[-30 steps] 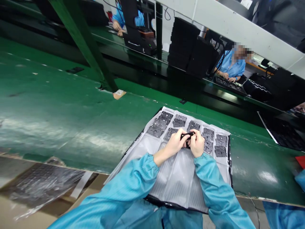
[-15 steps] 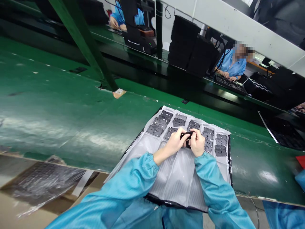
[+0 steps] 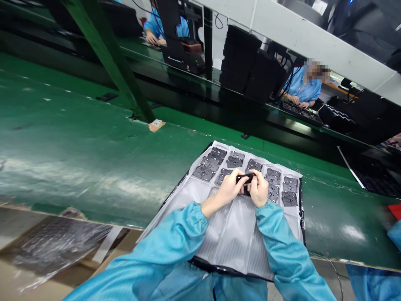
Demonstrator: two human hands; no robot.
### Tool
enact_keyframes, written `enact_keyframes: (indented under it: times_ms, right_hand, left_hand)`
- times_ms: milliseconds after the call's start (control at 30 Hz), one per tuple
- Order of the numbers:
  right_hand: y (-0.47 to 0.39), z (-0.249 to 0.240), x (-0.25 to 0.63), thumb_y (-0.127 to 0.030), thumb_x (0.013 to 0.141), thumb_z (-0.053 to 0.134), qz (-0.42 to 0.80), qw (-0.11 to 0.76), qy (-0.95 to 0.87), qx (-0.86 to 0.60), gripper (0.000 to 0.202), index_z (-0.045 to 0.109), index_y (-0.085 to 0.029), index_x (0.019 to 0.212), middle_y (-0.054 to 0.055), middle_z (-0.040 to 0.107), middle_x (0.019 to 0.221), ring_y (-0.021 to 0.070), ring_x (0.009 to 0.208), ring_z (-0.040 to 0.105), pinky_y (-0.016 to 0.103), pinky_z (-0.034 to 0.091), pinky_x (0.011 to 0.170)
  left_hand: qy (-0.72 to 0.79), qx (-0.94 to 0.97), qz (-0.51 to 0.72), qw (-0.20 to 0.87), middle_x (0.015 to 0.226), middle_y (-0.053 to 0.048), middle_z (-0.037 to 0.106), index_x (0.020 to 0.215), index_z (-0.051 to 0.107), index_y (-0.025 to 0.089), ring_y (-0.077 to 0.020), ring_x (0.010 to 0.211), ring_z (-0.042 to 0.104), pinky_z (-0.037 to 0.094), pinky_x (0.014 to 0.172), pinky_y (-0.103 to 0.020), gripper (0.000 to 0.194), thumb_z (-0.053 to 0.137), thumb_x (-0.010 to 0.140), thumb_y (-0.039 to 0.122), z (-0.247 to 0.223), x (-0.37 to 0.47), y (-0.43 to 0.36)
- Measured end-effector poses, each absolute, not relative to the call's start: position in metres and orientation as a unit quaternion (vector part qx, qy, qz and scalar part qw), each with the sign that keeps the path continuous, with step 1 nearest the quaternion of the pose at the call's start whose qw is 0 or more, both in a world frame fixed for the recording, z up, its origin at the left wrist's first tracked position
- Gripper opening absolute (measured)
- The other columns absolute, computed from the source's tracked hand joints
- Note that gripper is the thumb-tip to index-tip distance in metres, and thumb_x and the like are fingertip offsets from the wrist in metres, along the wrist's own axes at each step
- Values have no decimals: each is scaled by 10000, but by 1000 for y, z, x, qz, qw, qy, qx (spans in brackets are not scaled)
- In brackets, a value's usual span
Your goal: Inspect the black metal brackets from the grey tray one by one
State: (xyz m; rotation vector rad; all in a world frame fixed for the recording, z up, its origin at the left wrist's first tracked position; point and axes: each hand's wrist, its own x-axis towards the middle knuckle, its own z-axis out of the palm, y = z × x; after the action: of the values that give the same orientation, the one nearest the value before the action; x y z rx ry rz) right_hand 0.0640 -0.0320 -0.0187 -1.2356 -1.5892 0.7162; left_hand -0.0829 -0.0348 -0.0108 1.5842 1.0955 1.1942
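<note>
Between my hands is a small black flat part (image 3: 245,178), partly covered by my fingers; its exact kind I cannot make out. My left hand (image 3: 231,186) pinches its left end, and my right hand (image 3: 259,190) grips the right end. Both hands are closed, over the middle of a tray (image 3: 238,234) covered by a translucent white sheet. Several similar black plates (image 3: 204,172) lie in rows of shallow pockets along the far half of the tray, some overlapping. More black plates (image 3: 289,199) sit right of my right hand.
The tray rests on a worn green bench (image 3: 94,159) and overhangs its front edge. A green post (image 3: 115,62) rises at the left. Below left is a cardboard box (image 3: 122,246) with clear plastic wrap. Across the bench, a co-worker (image 3: 302,85) handles a black tray (image 3: 302,112).
My hands stay closed on the black part in nearly the same place. The view has shifted very slightly. A co-worker's hands at the upper left have moved a little.
</note>
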Motion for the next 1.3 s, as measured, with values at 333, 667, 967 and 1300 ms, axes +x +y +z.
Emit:
enact_keyframes:
  times_ms: [333,667,967,1300]
  right_hand:
    - [-30,-14,63,-223,886,411,417,502,-611,-448,359,553,-212,1215,-21,601,677,110,489,543,234,462,468]
    - [-20,1,77,-274,858,566,353,621,-523,-465,218,558,-168,1048,13,652,782,104,515,604,233,503,469]
    - [-26,6,75,-384,851,604,452,521,-568,-450,280,599,-161,1020,-33,582,625,88,432,522,217,442,417]
    - [-24,-6,73,-351,807,641,415,520,-572,-479,233,655,-157,936,-5,592,708,94,530,489,217,408,482]
  left_hand:
    - [430,605,505,440,501,64,551,956,502,185,-100,405,533,416,463,-195,194,507,917,375,-11,-85,-32]
    - [410,523,551,505,429,99,505,948,476,186,-105,366,540,490,537,-229,245,545,887,413,-11,-85,-26]
    - [397,517,542,531,449,85,517,953,484,178,-104,360,535,450,460,-205,293,563,869,447,-11,-87,-25]
    - [392,559,513,520,462,73,537,941,484,182,-110,392,553,475,496,-215,237,551,888,404,-8,-86,-30]
